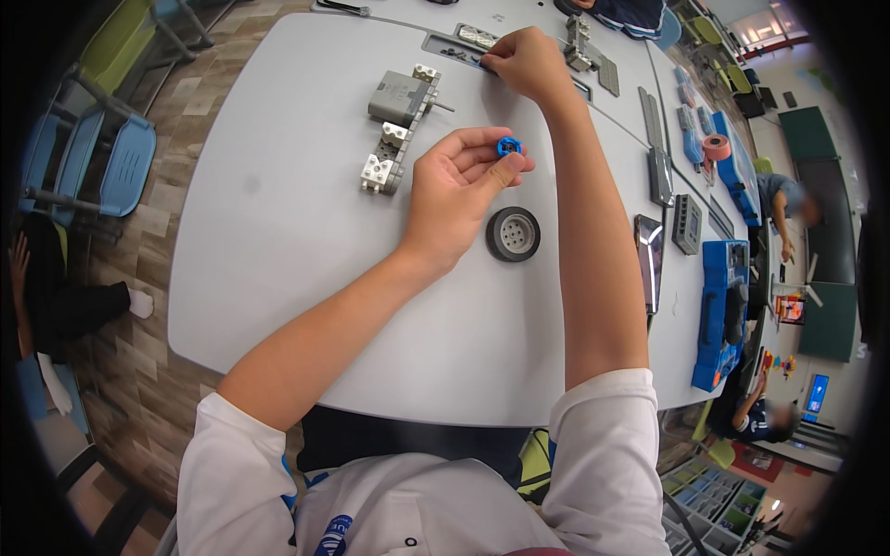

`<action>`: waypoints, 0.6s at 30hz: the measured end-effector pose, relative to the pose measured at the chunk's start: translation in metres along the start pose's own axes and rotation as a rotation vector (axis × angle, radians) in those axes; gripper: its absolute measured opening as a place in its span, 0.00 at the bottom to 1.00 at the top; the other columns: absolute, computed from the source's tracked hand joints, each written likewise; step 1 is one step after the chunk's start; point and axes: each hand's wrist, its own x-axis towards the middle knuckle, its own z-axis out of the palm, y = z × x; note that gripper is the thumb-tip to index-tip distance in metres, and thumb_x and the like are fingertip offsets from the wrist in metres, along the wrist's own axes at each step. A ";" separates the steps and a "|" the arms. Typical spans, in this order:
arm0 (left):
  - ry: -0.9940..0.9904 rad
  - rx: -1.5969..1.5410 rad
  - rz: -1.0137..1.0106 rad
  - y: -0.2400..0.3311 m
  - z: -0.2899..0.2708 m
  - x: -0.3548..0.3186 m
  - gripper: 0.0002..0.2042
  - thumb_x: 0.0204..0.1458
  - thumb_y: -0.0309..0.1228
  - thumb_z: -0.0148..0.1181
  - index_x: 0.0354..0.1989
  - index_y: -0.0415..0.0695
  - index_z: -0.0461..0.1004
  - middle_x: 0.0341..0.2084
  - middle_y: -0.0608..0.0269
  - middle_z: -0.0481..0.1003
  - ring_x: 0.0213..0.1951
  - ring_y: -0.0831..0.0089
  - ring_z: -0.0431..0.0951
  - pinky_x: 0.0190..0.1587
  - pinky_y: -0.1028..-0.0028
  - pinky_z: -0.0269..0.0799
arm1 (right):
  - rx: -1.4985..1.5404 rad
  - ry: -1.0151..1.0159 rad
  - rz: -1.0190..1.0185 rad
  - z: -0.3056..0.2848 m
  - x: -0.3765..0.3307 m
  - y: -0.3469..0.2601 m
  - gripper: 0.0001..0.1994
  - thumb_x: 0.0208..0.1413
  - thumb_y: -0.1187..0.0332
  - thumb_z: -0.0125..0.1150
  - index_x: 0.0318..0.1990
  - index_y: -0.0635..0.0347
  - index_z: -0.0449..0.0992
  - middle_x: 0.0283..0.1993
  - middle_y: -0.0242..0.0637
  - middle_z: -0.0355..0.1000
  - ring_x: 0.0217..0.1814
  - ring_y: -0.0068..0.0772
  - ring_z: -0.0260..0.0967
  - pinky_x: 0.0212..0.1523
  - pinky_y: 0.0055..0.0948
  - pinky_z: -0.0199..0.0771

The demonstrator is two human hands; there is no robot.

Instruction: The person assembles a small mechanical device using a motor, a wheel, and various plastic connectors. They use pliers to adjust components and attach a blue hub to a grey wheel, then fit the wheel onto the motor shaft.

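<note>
My left hand [459, 190] is palm up over the white table [278, 232] and holds a small blue round part [508, 145] between thumb and fingertips. A black wheel with a grey hub [513, 233] lies flat just right of that hand. Farther away, my right hand [527, 61] reaches to a grey parts tray [443, 44] at the table's far edge, its fingertips pinched on small pieces there; what it grips is too small to tell. A grey block motor with a chain of grey and white building pieces [399, 120] lies left of my left hand.
A dark tablet [650, 259], a small grey hub with buttons [687, 223] and blue parts cases [718, 315] lie along the right. A roll of pink tape [715, 146] sits farther back. Blue chairs [111, 167] stand at the left. Other people sit at the right and far edges.
</note>
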 end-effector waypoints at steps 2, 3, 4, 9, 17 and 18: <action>-0.002 -0.005 -0.015 0.000 0.000 -0.001 0.20 0.68 0.29 0.72 0.63 0.33 0.75 0.52 0.52 0.85 0.53 0.68 0.87 0.57 0.70 0.83 | -0.051 -0.044 -0.033 -0.001 0.008 0.000 0.12 0.55 0.65 0.78 0.44 0.60 0.93 0.41 0.49 0.89 0.39 0.43 0.87 0.47 0.39 0.87; -0.009 -0.011 -0.015 0.000 0.000 -0.001 0.20 0.68 0.29 0.72 0.63 0.33 0.74 0.52 0.52 0.85 0.53 0.69 0.87 0.57 0.70 0.83 | -0.089 -0.065 -0.031 -0.003 0.011 0.000 0.12 0.55 0.66 0.77 0.44 0.60 0.93 0.41 0.49 0.89 0.39 0.44 0.87 0.46 0.40 0.87; -0.010 -0.015 -0.021 0.000 0.000 -0.001 0.21 0.68 0.29 0.72 0.64 0.33 0.74 0.52 0.51 0.84 0.52 0.69 0.87 0.57 0.71 0.83 | -0.084 -0.089 -0.058 -0.004 0.014 -0.001 0.10 0.55 0.66 0.76 0.43 0.56 0.93 0.42 0.48 0.89 0.42 0.46 0.87 0.48 0.41 0.87; -0.019 0.005 -0.006 -0.001 0.000 -0.002 0.22 0.68 0.28 0.71 0.65 0.32 0.74 0.53 0.51 0.84 0.52 0.70 0.86 0.57 0.71 0.83 | -0.112 -0.155 -0.070 -0.005 0.018 -0.004 0.10 0.53 0.65 0.75 0.42 0.48 0.94 0.44 0.46 0.89 0.48 0.50 0.87 0.52 0.45 0.87; 0.026 0.001 0.026 0.000 -0.001 0.001 0.20 0.65 0.26 0.74 0.62 0.32 0.76 0.52 0.50 0.85 0.52 0.70 0.87 0.59 0.70 0.84 | 0.250 0.135 -0.100 -0.044 -0.051 -0.012 0.14 0.52 0.63 0.74 0.40 0.65 0.88 0.36 0.42 0.87 0.39 0.30 0.86 0.45 0.32 0.85; 0.020 0.021 0.034 0.000 0.000 0.000 0.19 0.64 0.23 0.74 0.60 0.32 0.77 0.50 0.51 0.85 0.51 0.69 0.88 0.57 0.71 0.85 | 0.370 0.146 -0.068 -0.051 -0.075 -0.011 0.12 0.55 0.65 0.74 0.41 0.65 0.87 0.36 0.39 0.87 0.39 0.27 0.85 0.46 0.30 0.84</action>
